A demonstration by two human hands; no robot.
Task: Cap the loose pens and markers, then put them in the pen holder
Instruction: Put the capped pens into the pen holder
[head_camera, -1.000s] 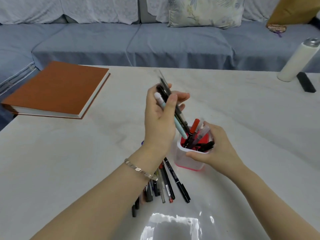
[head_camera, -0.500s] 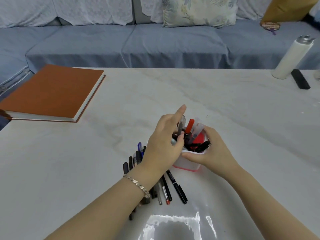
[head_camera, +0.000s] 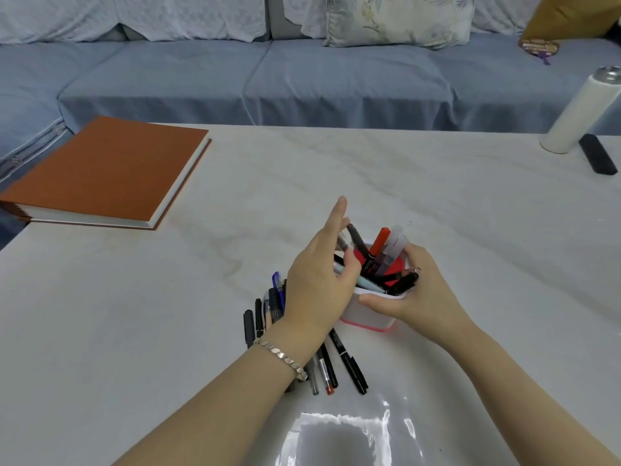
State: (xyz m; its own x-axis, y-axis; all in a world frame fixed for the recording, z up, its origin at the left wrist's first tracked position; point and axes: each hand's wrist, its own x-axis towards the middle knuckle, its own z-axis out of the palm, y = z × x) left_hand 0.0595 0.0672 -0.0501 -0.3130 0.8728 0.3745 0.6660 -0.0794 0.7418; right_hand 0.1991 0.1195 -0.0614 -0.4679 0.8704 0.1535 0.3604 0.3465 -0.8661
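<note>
Down from mid-air a second ago, the left hand [head_camera: 316, 287] now sits at the rim of the white plastic pen holder with a pink base [head_camera: 366, 314] at centre frame, and its bundle of pens [head_camera: 356, 238] is inside. The back of the hand hides most fingers. The forefinger points straight up, the grip loosened, and the thumb touches a pale blue pen [head_camera: 366, 282]. The right hand [head_camera: 423, 297] wraps the holder's right wall. The loose dark pens [head_camera: 346, 361] lie half hidden under the left wrist.

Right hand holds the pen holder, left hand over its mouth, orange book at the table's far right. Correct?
Not quite. In the head view the orange book lies at the far left; the right hand does hold the pen holder, left hand over it.
</note>
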